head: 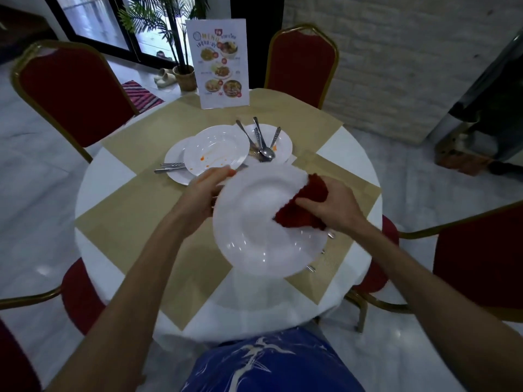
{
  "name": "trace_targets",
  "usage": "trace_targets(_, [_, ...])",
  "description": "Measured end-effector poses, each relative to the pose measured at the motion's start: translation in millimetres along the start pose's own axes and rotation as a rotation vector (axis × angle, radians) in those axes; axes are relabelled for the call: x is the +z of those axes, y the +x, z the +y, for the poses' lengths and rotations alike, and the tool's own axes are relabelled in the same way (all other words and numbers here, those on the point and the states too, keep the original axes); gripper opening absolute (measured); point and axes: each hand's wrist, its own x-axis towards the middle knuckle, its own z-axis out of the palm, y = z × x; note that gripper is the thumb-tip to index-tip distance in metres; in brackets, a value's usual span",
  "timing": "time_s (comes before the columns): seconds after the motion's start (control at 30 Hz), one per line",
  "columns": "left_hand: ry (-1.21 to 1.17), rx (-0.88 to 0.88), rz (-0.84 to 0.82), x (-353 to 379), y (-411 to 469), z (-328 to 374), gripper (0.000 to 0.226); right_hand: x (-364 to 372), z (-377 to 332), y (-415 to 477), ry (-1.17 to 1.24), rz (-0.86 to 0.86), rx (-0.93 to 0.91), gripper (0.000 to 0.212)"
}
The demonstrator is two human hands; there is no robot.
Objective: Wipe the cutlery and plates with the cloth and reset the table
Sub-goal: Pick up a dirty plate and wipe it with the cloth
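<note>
A large white plate [254, 236] is held tilted above the round table [113, 171], gripped at its left rim by my left hand [203, 190]. My right hand [334, 207] presses a dark red cloth [302, 205] against the plate's right side. Behind it lie a sauce-stained white plate [215, 151] stacked on another plate [175, 162], and a third plate [280, 140] carrying several spoons and forks [261, 142]. More cutlery [169, 166] rests on the left plate's edge. Cutlery tips [321, 251] peek out from under the held plate.
A standing menu card [219, 63] is at the table's far edge. Beige placemats [133, 222] cover the white cloth. Red chairs with gold frames [70, 91] [302, 63] [478, 261] ring the table. A potted plant [181, 72] stands by the window.
</note>
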Motion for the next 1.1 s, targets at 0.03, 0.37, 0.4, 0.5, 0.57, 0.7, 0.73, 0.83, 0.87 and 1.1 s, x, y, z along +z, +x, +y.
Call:
trace_targets(0.03, [0.118,-0.008,-0.075,5.0,1.0,5.9,0.036,-7.4,-9.9,4.3,-0.156,-0.096,-0.112,0.025])
trace_targets(0.37, [0.489,0.337,-0.006,57.8,7.8,8.0,0.048,-8.6,-7.0,43.7,-0.233,0.014,-0.332,0.048])
trace_targets(0.4, [0.412,0.335,0.035,59.9,8.0,9.8,0.048,-5.1,-0.4,43.6,-0.155,0.078,-0.25,0.049])
trace_targets(0.5, [0.286,0.302,0.196,63.5,16.8,13.3,0.053,9.1,19.7,31.1,0.112,0.232,0.078,0.046])
trace_targets(0.57, [0.151,0.267,0.366,72.0,22.9,12.1,0.055,22.6,33.4,17.1,0.379,0.283,0.311,0.041])
trace_targets(0.7, [-0.263,0.15,0.691,119.7,34.1,-4.0,0.045,61.0,34.9,-8.8,0.926,0.241,0.768,0.042])
trace_targets(0.73, [-0.341,0.136,0.751,135.0,35.9,-10.2,0.043,66.7,35.5,-9.7,0.971,0.218,0.839,0.043])
trace_targets(0.83, [-0.5,0.107,0.758,170.5,48.6,-34.5,0.048,55.1,48.3,-2.4,0.979,0.155,0.911,0.046])
trace_targets(0.87, [-0.561,0.072,0.71,176.8,54.7,-42.5,0.048,44.0,58.6,3.8,0.958,0.182,0.891,0.04])
trace_targets(1.1, [-0.287,-0.158,0.54,190.9,92.9,-61.4,0.022,-46.4,156.3,49.0,0.576,0.165,0.72,0.023])
